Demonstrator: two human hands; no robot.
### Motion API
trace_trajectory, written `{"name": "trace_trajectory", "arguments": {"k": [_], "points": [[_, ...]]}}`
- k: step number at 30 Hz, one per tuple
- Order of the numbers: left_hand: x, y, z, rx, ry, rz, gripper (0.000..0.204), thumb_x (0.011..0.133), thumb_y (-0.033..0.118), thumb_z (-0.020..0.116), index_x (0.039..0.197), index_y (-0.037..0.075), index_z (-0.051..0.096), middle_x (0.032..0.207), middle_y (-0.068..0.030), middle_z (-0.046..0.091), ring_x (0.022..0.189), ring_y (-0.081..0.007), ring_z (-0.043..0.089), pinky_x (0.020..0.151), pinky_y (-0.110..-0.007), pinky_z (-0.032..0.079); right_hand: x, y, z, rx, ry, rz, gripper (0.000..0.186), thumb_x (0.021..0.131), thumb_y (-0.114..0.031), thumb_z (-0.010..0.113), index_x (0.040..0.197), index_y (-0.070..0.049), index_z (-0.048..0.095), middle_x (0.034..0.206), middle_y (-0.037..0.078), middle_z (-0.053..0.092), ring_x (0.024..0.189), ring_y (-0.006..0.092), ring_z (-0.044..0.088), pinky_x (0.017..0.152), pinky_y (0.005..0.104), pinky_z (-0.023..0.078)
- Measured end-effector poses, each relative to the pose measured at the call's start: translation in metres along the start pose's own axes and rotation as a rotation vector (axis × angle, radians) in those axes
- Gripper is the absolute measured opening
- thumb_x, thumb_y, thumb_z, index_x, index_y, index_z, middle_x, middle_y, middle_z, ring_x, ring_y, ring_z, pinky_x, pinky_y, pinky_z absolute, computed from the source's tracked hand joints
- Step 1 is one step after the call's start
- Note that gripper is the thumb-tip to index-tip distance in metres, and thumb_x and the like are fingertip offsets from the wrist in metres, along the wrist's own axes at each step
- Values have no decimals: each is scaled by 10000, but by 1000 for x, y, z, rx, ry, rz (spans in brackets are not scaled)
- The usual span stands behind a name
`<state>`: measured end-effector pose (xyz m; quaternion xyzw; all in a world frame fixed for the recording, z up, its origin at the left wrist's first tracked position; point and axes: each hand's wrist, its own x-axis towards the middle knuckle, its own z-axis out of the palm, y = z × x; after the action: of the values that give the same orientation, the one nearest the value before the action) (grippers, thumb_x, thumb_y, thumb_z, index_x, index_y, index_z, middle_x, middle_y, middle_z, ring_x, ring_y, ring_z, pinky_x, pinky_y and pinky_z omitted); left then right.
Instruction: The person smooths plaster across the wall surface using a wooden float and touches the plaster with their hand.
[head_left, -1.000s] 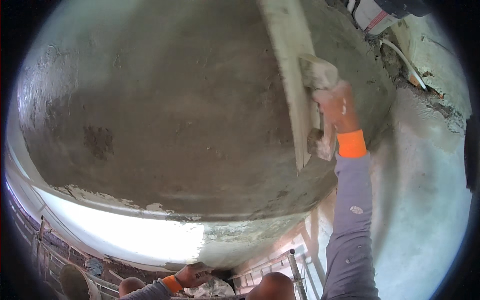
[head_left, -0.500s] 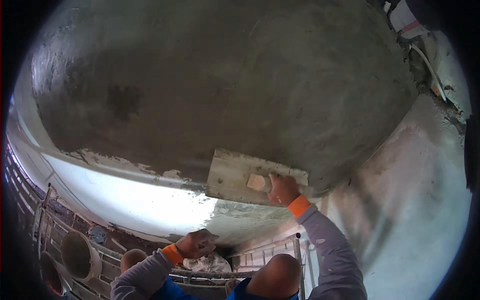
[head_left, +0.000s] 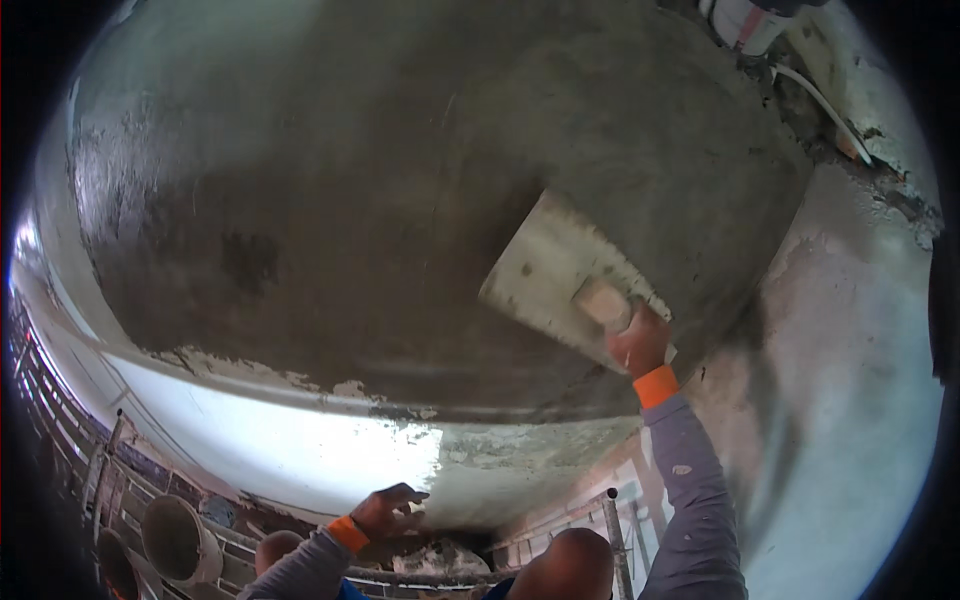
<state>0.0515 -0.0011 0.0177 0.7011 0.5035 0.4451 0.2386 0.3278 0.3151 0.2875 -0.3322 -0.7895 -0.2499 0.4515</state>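
As right hand (head_left: 643, 340) grips float (head_left: 545, 265), long axis up-left, empty left hand (head_left: 384, 511) half-open

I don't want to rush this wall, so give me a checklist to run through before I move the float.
1. Right hand gripping the handle: ok, fingers wrapped around it.
2. Float fully flat against the grey coat: cannot tell; contact along its edges isn't clear from this angle.
3. Left hand out of the way: ok, it looks empty and is apart from the float, lower and to the left.
4. Grey coat even in colour: not ok, a darker patch shows at left.
5. Lower border neat: not ok, it is ragged above the bright white strip.
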Motion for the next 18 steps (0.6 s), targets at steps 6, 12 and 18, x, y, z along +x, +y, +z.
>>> {"name": "trace_trajectory", "arguments": {"k": [6,12,18], "points": [[23,16,-6,-75,210,78,125,782,23,695,900,30,652,855,-97,653,734,-178,652,718,-321,531,-54,-9,49,-39,-161,75,371,656,-249,657,945,-24,592,752,204,631,705,419,622,612,490,510],[124,118,-100,637,710,509,324,743,87,737,1049,38,639,987,-106,670,919,-277,638,902,-403,453,-155,-21,39,109,-389,-20,394,654,-230,653,997,-40,619,843,189,661,735,368,649,657,451,529],[309,294,-173,1124,794,570,766,807,528,637,1401,109,397,1456,-192,282,1355,-368,243,1095,-513,191,-152,-56,-30,615,-104,440,420,643,-85,627,1056,-10,612,900,181,668,835,348,656,719,382,532]]}}
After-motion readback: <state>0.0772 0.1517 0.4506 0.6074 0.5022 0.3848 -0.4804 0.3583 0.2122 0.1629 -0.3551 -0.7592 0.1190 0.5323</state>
